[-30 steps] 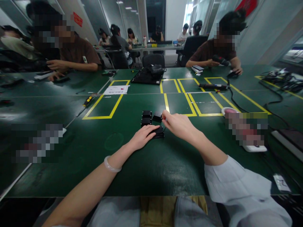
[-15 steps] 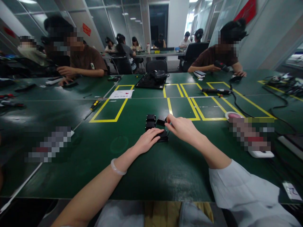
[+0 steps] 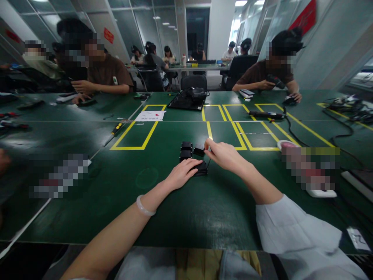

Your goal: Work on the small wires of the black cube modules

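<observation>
Several small black box-shaped parts (image 3: 186,150) lie in a cluster on the green table (image 3: 175,202). My left hand (image 3: 183,173) lies over the nearest black part (image 3: 201,168), fingers curled onto it. My right hand (image 3: 223,154) is just right of the cluster with fingertips pinched together beside another black part (image 3: 199,149); what the pinch holds is too small to make out.
Yellow tape rectangles (image 3: 136,134) mark the table. A screwdriver (image 3: 116,128), a white sheet (image 3: 150,115), a black tray (image 3: 186,100) and a cabled tool (image 3: 265,114) lie farther out. Other people sit at the far side. Cables (image 3: 344,105) run at right.
The camera view has shifted slightly. My right hand has lifted a little and its pinch has tightened near the cluster. My left hand stays on the black part.
</observation>
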A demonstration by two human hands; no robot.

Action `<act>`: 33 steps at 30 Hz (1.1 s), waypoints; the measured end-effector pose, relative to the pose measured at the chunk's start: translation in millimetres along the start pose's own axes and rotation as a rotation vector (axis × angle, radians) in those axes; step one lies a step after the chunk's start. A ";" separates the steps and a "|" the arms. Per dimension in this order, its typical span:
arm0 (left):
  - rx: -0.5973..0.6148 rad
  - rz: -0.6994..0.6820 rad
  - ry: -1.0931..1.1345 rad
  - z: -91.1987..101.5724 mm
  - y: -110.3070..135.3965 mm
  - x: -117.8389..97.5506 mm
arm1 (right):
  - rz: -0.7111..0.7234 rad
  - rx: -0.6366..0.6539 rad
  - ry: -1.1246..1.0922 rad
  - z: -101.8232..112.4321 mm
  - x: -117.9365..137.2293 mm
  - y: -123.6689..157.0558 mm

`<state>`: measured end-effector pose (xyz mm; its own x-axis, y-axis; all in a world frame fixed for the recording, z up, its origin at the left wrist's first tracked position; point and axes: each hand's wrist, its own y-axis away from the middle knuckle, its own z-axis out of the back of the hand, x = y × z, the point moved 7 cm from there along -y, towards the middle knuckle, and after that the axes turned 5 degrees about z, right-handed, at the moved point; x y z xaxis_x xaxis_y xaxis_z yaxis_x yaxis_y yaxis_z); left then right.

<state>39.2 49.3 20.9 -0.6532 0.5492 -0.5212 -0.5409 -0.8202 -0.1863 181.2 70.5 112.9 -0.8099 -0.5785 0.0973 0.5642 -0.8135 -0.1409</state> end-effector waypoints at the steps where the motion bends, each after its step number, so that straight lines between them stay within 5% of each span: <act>1: 0.002 0.002 -0.003 0.1 0.1 -0.2 | 0.005 0.002 -0.007 0.6 -0.4 0.1; 33: 0.011 0.030 -0.007 1.6 0.0 -1.3 | -0.110 -0.010 0.087 2.8 1.8 5.5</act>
<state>39.2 48.8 23.0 -0.6733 0.5252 -0.5204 -0.5268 -0.8347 -0.1609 183.3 64.8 115.1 -0.8777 -0.4784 0.0268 0.4701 -0.8707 -0.1442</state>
